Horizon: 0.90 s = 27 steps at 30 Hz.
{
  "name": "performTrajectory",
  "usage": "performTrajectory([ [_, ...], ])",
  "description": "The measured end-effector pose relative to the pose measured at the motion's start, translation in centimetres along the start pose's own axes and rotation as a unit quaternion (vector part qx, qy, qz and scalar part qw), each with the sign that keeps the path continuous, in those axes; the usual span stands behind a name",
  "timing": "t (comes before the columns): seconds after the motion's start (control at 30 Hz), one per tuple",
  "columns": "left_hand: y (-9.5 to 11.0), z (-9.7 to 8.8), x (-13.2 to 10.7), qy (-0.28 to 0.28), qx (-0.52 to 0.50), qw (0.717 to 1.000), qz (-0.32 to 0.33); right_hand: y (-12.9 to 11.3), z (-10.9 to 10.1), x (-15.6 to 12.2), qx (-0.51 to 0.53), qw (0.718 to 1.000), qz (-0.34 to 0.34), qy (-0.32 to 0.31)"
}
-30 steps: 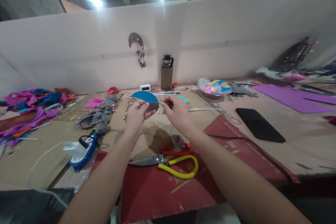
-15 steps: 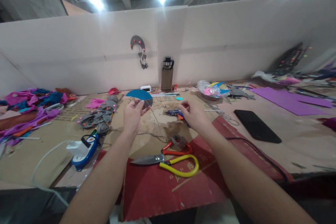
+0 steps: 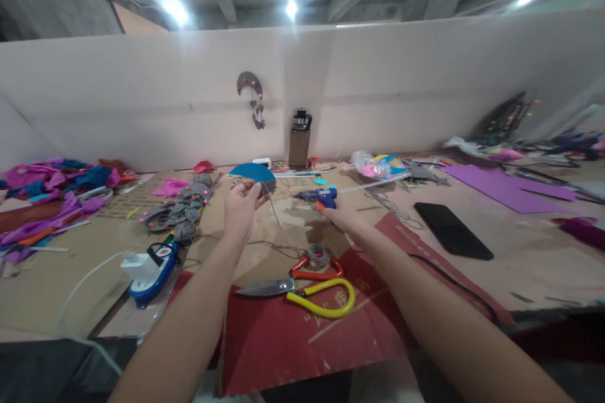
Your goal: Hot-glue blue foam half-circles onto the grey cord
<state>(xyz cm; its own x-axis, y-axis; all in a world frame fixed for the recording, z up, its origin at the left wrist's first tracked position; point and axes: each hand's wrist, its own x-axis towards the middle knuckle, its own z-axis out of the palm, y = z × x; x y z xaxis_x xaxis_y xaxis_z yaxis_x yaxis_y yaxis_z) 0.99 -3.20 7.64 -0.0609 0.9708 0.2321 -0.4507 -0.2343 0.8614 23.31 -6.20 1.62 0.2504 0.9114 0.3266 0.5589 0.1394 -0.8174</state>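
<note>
A blue curved piece [image 3: 252,172] with a grey part along its lower right is pinched in my left hand [image 3: 243,204]. From that grey part a thin grey cord [image 3: 275,211] hangs toward the table. My right hand [image 3: 341,215] is closed around the handle of a blue and orange glue gun [image 3: 326,196], its nozzle pointing left and a clear glue stick [image 3: 366,185] poking out the back. Nearer to me lie large scissors [image 3: 326,308] with one red and one yellow handle, and a coil of grey cord [image 3: 318,255] touches the red one.
A dark bottle [image 3: 299,141] stands by the wall. On the left are a blue power strip [image 3: 154,277], grey felt pieces [image 3: 177,208] and cloth scraps [image 3: 42,176]. To the right lie a phone [image 3: 451,230] and purple sheets [image 3: 510,189]. Red cardboard [image 3: 269,352] covers the front edge.
My right hand has lowered and taken hold of the glue gun, which has turned so its glue stick shows. My left hand still holds the blue piece in nearly the same place.
</note>
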Motion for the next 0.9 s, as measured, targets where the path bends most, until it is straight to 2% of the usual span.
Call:
performTrajectory([
  [0.1, -0.3, -0.2, 0.2, 0.002, 0.010, 1.000, 0.002, -2.6, -0.2, -1.2, 0.067, 0.997, 0.041, -0.016],
  [0.23, -0.5, -0.3, 0.1, 0.005, 0.028, 1.000, 0.005, -6.0, -0.1, -2.8, 0.252, 0.966, -0.038, -0.027],
  [0.33, -0.6, -0.3, 0.1, -0.002, 0.039, 0.999, 0.010, -7.2, -0.1, -3.6, 0.300, 0.949, -0.064, -0.069],
  [0.43, -0.7, -0.3, 0.0, -0.005, 0.049, 0.999, 0.008, -7.3, -0.1, -4.0, 0.270, 0.957, -0.075, -0.081],
  [0.63, -0.8, 0.1, -0.3, 0.003, 0.065, 0.998, -0.003, -6.3, 0.3, -3.9, 0.137, 0.984, -0.111, -0.036],
  [0.9, -0.8, 0.3, -0.5, 0.002, 0.066, 0.998, -0.004, -6.0, 0.3, -3.9, 0.047, 0.985, -0.158, -0.046],
])
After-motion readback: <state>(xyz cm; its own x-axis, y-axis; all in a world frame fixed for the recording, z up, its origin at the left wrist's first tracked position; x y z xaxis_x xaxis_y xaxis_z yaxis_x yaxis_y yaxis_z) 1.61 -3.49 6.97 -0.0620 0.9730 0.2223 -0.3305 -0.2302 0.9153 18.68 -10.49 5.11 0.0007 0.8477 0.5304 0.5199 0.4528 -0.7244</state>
